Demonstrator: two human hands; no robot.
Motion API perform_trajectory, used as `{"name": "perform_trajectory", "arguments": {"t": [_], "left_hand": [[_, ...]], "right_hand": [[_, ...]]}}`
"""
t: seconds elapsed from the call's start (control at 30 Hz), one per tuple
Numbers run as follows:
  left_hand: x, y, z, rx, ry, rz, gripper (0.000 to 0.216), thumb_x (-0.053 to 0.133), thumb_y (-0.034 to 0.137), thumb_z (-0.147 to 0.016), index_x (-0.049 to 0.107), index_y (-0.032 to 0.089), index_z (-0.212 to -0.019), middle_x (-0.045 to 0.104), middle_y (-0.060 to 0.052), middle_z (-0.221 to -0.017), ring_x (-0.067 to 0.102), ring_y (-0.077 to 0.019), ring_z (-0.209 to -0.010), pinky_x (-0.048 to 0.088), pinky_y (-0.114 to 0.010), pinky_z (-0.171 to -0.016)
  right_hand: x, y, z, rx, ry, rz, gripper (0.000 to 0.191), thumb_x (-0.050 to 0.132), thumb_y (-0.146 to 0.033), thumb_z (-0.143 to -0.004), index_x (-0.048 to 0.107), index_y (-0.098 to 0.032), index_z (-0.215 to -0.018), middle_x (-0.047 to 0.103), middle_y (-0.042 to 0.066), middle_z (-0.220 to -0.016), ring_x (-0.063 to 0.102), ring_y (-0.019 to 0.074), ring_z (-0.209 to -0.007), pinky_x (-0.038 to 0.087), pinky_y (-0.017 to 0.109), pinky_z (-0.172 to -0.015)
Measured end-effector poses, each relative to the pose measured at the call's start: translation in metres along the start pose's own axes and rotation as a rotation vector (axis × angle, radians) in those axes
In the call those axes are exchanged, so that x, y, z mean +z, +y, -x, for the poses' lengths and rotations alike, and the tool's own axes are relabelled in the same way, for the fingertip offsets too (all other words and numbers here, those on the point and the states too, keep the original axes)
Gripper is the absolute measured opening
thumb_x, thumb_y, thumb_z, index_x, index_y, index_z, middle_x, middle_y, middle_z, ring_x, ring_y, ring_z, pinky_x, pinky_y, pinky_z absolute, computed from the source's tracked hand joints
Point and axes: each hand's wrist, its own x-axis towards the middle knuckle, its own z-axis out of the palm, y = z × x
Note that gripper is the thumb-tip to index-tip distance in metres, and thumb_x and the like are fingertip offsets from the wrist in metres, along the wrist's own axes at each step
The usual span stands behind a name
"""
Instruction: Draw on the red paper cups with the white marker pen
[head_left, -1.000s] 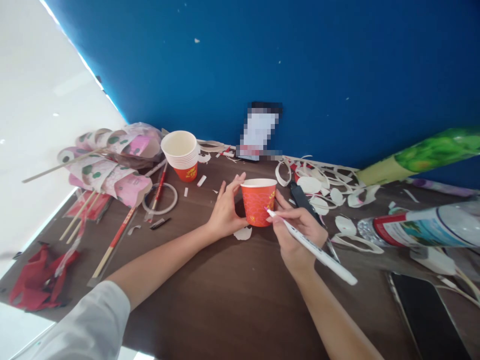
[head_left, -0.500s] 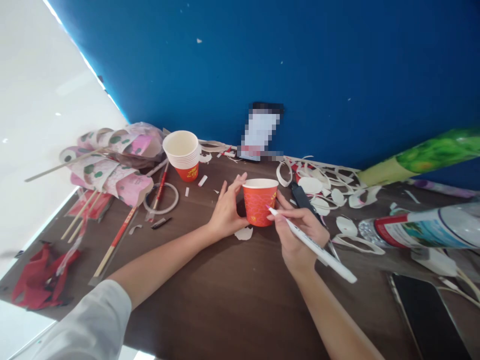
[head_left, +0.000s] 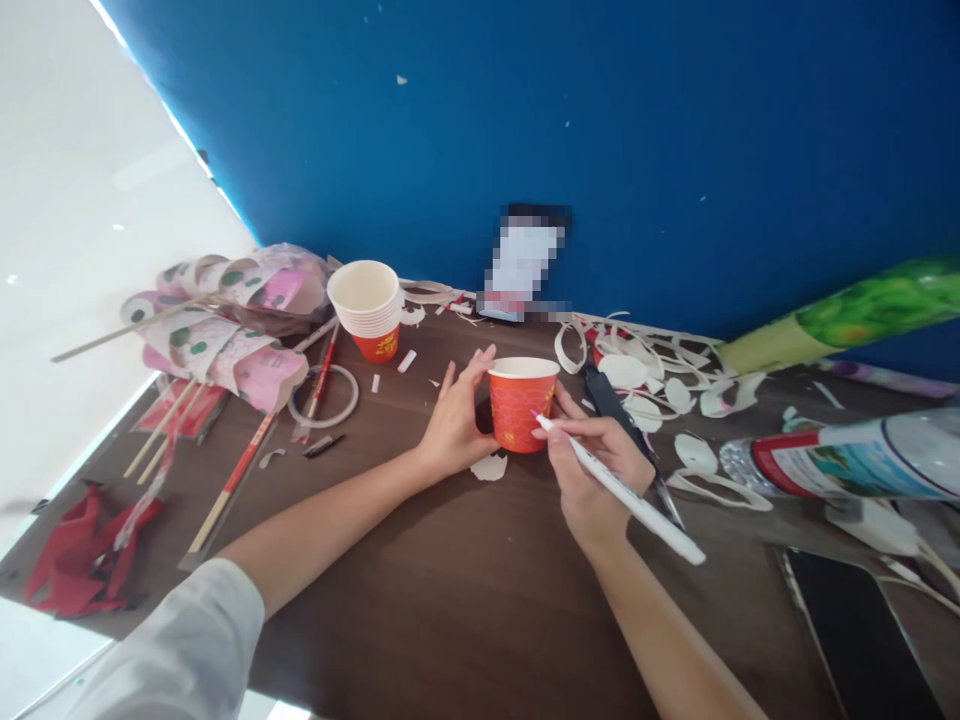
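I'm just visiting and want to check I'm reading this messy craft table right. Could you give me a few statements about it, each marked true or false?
1. The left hand holds an upright red paper cup on the table. True.
2. The right hand holds scissors. False: it holds a white pen, with the tip at the cup's side.
3. A stack of cups stands behind and to the left of that cup. True.
4. The plastic bottle stands upright. False: it lies on its side.
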Motion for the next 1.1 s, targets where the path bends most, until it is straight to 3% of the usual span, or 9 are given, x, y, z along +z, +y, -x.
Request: {"name": "perform_trajectory", "arguments": {"t": [0.13, 0.5, 1.1], "left_hand": [[0.0001, 0.0003, 0.0, 0.009, 0.006, -0.007, 0.088, 0.081, 0.032, -0.064, 0.024, 0.026, -0.131, 0.035, -0.019, -0.149, 0.031, -0.0337, -0.141, 0.01, -0.067, -0.115], [0.0006, -0.0001, -0.0002, 0.018, 0.002, -0.026, 0.089, 0.08, 0.031, -0.064, 0.023, 0.027, -0.133, 0.035, -0.018, -0.149, 0.03, -0.0339, -0.141, 0.011, -0.067, -0.115], [-0.0002, -0.0001, -0.0002, 0.042, 0.003, -0.045, 0.09, 0.081, 0.024, -0.062, 0.025, 0.026, -0.133, 0.036, -0.018, -0.148, 0.031, -0.0342, -0.141, 0.013, -0.068, -0.114]], "right_hand": [[-0.0002, 0.0019, -0.0003, 0.001, 0.003, 0.023, 0.003, 0.066, -0.017, -0.071, 0.064, -0.019, -0.071, 0.077, 0.01, -0.092, 0.069, 0.0301, -0.104, 0.062, 0.035, -0.074], [-0.0006, 0.0066, -0.0005, -0.055, 0.04, -0.014, 0.002, 0.064, -0.018, -0.074, 0.064, -0.02, -0.074, 0.077, 0.006, -0.082, 0.068, 0.0294, -0.105, 0.061, 0.039, -0.081], [0.0006, 0.0075, -0.0004, -0.039, 0.052, 0.003, 0.003, 0.065, -0.016, -0.075, 0.065, -0.019, -0.075, 0.077, 0.006, -0.083, 0.07, 0.0277, -0.103, 0.061, 0.035, -0.078]]}}
